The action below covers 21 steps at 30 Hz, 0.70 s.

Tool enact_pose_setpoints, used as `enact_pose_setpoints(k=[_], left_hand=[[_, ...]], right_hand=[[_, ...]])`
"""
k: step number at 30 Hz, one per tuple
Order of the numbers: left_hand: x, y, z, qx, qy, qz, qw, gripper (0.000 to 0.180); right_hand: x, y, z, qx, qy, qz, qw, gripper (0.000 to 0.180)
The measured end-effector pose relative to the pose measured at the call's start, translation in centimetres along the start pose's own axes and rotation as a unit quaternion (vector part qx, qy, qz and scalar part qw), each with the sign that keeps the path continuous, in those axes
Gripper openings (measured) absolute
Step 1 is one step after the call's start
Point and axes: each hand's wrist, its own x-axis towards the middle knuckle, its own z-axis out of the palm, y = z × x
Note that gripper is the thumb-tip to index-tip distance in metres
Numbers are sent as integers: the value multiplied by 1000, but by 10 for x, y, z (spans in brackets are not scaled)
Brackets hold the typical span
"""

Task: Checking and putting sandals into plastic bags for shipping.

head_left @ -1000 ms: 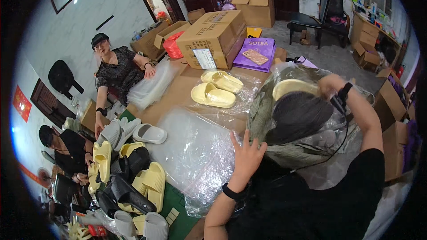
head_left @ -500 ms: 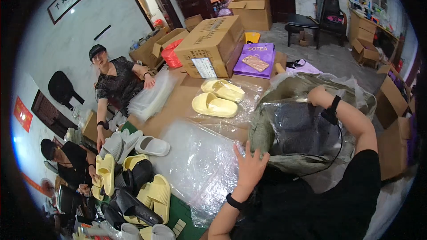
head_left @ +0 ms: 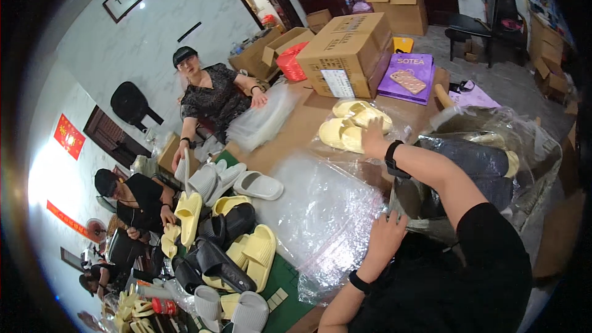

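A pair of yellow slippers (head_left: 343, 134) lies in a clear plastic bag on the cardboard-covered table. My right hand (head_left: 374, 140) reaches across to the slippers' right side, its fingers stretched and touching the bag; no firm grip shows. My left hand (head_left: 386, 237) is open, its fingers slightly bent, at the right edge of a stack of clear plastic bags (head_left: 320, 203) and beside the sack's rim. To the right, the large grey-green woven sack (head_left: 404, 200) stands open. Inside it are bagged dark grey slippers (head_left: 472, 157) and a yellow one (head_left: 512, 163).
Loose yellow, black and grey slippers (head_left: 225, 265) are heaped at the left on a green mat (head_left: 290, 283). A closed carton (head_left: 345, 55) and purple bags (head_left: 404, 80) stand at the back. A co-worker (head_left: 213, 95) touches clear bags; another (head_left: 145, 203) sits nearer at left.
My right hand has left the sack and moved left to the yellow slippers. A yellow slipper now shows in the sack. My left hand's fingers are less spread. The view has turned left.
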Motion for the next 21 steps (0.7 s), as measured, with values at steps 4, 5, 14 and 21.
enact_pose_setpoints(k=[4,5,14,21], left_hand=[[-10,-7,2,-45,53,27,997,45],[-11,-9,5,-72,42,7,997,44],[2,-6,4,-127,104,53,985,49],[11,-1,-4,-153,124,53,979,55]], right_hand=[[25,-16,36,-10,-46,-19,999,30],[25,-13,21,57,-43,-33,997,28],[-15,124,-87,716,270,8,644,22],[-141,268,-119,569,430,-110,692,36]])
